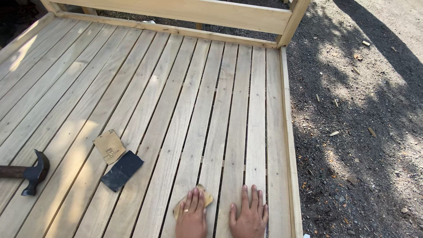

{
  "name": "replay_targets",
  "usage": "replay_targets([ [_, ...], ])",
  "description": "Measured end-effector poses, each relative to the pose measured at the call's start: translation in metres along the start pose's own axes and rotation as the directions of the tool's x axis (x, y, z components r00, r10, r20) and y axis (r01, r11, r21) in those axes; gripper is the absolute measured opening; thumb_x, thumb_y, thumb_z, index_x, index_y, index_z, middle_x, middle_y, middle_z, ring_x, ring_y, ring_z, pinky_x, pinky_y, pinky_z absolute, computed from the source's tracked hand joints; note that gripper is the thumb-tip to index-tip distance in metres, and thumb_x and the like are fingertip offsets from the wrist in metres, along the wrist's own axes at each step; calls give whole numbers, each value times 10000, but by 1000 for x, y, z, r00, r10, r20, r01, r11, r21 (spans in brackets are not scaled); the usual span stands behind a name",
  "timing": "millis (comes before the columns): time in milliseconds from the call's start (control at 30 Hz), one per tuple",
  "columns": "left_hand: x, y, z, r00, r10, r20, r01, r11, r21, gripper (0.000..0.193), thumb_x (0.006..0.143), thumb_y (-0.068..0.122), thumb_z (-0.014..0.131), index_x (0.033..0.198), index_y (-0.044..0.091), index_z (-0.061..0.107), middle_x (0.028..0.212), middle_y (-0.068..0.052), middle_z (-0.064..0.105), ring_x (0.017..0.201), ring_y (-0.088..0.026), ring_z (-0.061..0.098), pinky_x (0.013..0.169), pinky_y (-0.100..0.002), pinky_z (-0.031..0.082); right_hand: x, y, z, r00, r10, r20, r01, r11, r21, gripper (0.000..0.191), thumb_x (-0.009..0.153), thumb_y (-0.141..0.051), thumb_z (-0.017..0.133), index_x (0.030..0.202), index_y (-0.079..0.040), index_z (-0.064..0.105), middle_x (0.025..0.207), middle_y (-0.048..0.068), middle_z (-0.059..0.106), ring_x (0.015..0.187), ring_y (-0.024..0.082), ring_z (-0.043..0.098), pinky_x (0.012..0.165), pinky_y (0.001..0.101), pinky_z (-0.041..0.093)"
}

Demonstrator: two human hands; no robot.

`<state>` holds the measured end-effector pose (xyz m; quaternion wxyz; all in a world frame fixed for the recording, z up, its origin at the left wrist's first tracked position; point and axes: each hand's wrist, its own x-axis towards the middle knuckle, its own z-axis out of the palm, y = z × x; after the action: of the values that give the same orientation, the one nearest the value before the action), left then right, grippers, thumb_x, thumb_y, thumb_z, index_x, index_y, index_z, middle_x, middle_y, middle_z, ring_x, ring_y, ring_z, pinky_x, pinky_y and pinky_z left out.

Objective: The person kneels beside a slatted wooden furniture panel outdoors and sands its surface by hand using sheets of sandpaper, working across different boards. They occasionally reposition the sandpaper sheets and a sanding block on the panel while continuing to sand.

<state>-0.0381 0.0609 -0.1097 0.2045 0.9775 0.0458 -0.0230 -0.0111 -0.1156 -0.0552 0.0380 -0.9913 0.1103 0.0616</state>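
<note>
My left hand [192, 216] presses flat on a folded tan piece of sandpaper [206, 199] that lies on the pale wooden slats [185, 110] near the bottom of the view. A ring shows on one finger. My right hand [249, 216] rests flat, fingers spread, on bare slats just to the right of it, holding nothing. Both hands lie near the deck's right edge.
A tan sandpaper sheet [109, 146] and a dark sandpaper sheet [122, 170] lie on the slats to the left. A claw hammer [31, 172] lies at the far left. A wooden rail [194, 12] runs along the top. Dark gravel ground [361, 132] borders the deck's right edge.
</note>
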Motion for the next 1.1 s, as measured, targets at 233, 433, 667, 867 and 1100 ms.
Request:
replay_targets([
  [233, 232, 34, -70, 996, -50, -75, 49, 999, -11, 543, 1033, 249, 424, 1552, 98, 377, 1660, -66, 294, 1540, -252, 239, 1240, -460, 196, 5, 6, 24, 983, -39, -177, 51, 997, 61, 782, 811, -512, 582, 1546, -302, 422, 1625, 69, 311, 1501, 278, 278, 1173, 591, 251],
  [433, 122, 16, -43, 993, 8, -114, -11, 1000, -25, 559, 1007, 232, 462, 1543, 93, 384, 1644, -58, 319, 1520, -246, 277, 1219, -463, 226, 4, 4, 20, 985, -32, -171, 45, 996, 74, 741, 851, -507, 539, 1549, -306, 396, 1626, 34, 290, 1519, 243, 248, 1198, 558, 232],
  [667, -78, -40, 20, 928, -132, 349, 83, 985, 152, 699, 994, 385, 510, 1627, 204, 276, 1726, -35, 163, 1545, -223, 163, 1223, -523, 205, 8, -11, 9, 997, 17, -78, -6, 991, 135, 695, 912, -470, 492, 1540, -215, 337, 1664, 57, 214, 1560, 249, 106, 1214, 566, 122],
  [867, -1, -29, 5, 996, -82, 28, 83, 997, -5, 598, 989, 271, 484, 1567, 162, 373, 1670, -33, 295, 1523, -241, 252, 1216, -494, 227, 7, -40, -1, 986, 125, -110, -109, 984, 139, 680, 928, -479, 483, 1518, -155, 392, 1652, 100, 242, 1552, 281, 110, 1204, 592, 116],
  [1100, 206, 16, -67, 996, -78, -38, 77, 997, -27, 549, 1031, 243, 412, 1568, 141, 355, 1663, -37, 275, 1538, -212, 235, 1244, -452, 204, 8, -35, -3, 971, 228, 69, -228, 974, -12, 674, 898, -528, 519, 1492, -229, 413, 1635, 79, 231, 1562, 277, 132, 1220, 633, 133],
])
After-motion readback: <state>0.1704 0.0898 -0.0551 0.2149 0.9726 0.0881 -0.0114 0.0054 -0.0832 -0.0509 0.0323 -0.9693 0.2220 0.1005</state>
